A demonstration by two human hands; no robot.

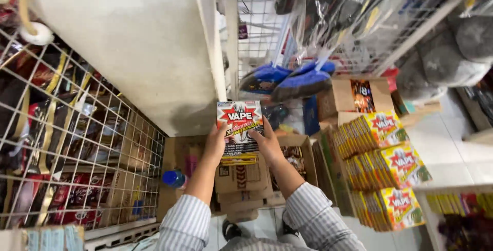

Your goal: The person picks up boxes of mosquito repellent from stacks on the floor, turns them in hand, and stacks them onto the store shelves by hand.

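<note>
A flat grey-and-black cardboard packet with a red starburst on its face [238, 130] is held up at chest height between both hands, above an open brown cardboard carton [241, 176] on the floor. The left hand [214, 143] is wrapped along the packet's left edge, fingers curled behind it; the right hand [267, 143] is clasped on the right edge, thumb across the front. Both forearms are in striped grey-white sleeves.

Step in hand, as judged: the packet is lifted clear of the carton and held face-on, upright, as if being checked or sorted.

To the right, stacks of yellow boxes bearing the same red starburst [385, 171] are piled near the carton. A white wire-grid rack of dark packets [67, 143] stands on the left, and a pair of blue slippers [287, 79] lies beyond.

A next move would call for a firm two-sided hold and clear passage past the carton flaps.
</note>
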